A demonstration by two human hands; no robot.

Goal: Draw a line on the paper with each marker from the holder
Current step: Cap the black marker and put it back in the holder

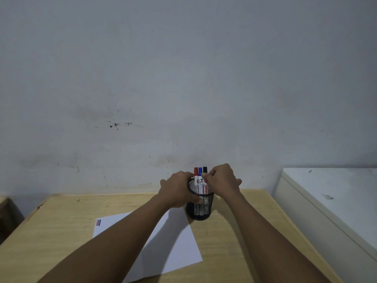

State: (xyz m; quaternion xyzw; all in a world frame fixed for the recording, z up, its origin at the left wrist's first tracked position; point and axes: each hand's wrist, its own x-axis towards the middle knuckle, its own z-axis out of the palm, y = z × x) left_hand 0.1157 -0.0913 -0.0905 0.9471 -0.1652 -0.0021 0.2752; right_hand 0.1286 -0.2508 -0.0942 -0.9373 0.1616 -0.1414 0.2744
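Observation:
A black mesh holder (201, 209) stands on the wooden table, just past the far right corner of a white paper (173, 242). Three markers stand upright in it: a red-capped one (196, 172), a blue-capped one (200, 172) and a black-capped one (205, 170). My left hand (176, 190) wraps around the holder's left side. My right hand (222, 179) pinches the black-capped marker just below its cap. Three short lines (98, 222), red, blue and black, sit at the paper's far left corner. My left forearm covers part of the paper.
The wooden table (51, 231) meets a grey wall at the back. A white cabinet (330, 193) stands close to the table's right edge. A dark object (8, 213) shows at the far left.

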